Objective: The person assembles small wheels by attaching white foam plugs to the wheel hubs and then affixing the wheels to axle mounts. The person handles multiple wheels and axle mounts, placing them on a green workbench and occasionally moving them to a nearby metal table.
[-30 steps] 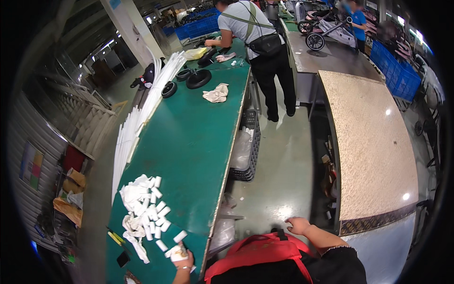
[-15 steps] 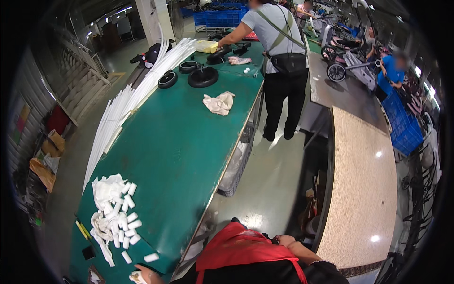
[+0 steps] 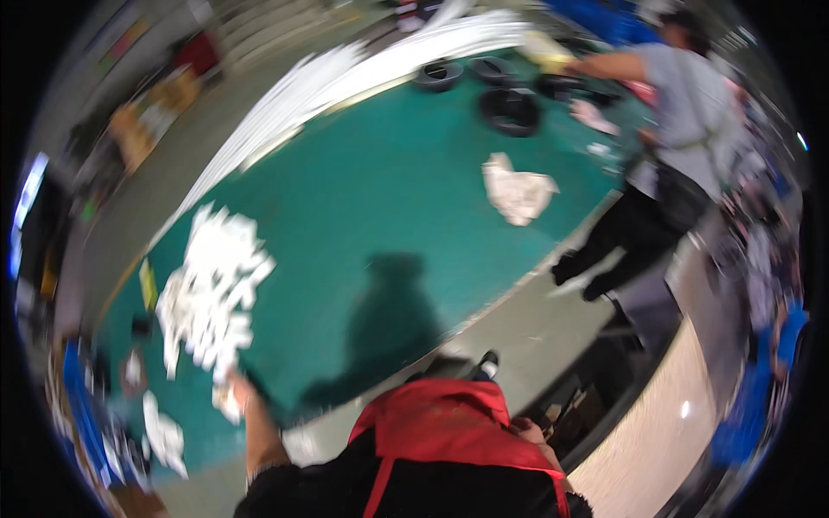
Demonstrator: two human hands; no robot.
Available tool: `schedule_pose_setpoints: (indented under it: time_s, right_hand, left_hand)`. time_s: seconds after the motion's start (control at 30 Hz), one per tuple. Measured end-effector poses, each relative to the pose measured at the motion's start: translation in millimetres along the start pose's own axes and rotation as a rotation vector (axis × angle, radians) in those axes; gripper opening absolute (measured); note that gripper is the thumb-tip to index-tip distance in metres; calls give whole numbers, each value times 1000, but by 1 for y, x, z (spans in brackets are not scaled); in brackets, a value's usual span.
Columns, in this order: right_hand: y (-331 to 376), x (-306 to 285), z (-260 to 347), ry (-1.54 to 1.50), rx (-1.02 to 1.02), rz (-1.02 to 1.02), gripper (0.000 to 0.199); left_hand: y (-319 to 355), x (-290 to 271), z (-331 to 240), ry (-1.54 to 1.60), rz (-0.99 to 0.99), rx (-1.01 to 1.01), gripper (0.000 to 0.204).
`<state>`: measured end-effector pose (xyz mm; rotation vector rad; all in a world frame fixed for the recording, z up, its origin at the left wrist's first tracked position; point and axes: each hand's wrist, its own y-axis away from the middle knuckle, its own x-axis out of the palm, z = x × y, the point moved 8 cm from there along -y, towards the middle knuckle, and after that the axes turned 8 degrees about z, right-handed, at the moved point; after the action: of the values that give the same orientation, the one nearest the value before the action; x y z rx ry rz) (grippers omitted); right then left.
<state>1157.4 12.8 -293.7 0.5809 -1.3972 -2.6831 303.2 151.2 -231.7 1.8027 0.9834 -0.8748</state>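
Note:
My left hand [image 3: 241,394] reaches over the green tabletop [image 3: 345,198] at the near end of a heap of short white cylinders [image 3: 223,319]. Its fingers are smeared by motion, and a whitish cloth-like piece [image 3: 226,404] shows against them; whether they grip it is not visible. White crumpled cloth [image 3: 173,315] lies along the heap's left side. My right hand [image 3: 528,429] is low, beside the red apron [image 3: 440,414] at my front. Its fingers are mostly hidden behind the apron's edge.
Long white strips [image 3: 285,104] line the table's far left edge. Black wheel rings [image 3: 509,112] and a beige cloth [image 3: 518,192] lie farther along. A co-worker [image 3: 691,121] stands at the far right end, one arm over the table. A light-topped bench [image 3: 648,423] is at my right.
My view has swung left, so the table and heap sit higher and more central. My left arm now extends farther into view, its hand at the heap. My right hand stays by the apron.

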Motion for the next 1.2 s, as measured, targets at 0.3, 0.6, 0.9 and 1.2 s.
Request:
schedule_pose_setpoints:
  time_s: [0.3, 0.6, 0.9, 1.2]
  right_hand:
    - [-144, -181, 47, 5, -45, 128, 35]
    - [-220, -338, 87, 145, -25, -25, 37]
    - [-192, -244, 171, 705, -80, 180, 52]
    - [-161, -186, 222, 768, -140, 273, 48]
  left_hand:
    - [162, -80, -39, 627, -638, -138, 108]
    - [233, 7, -9, 131, -283, -269, 95]
    - [252, 54, -206, -529, -213, 77, 72]
    - [155, 51, -194, -195, -366, -7, 80]
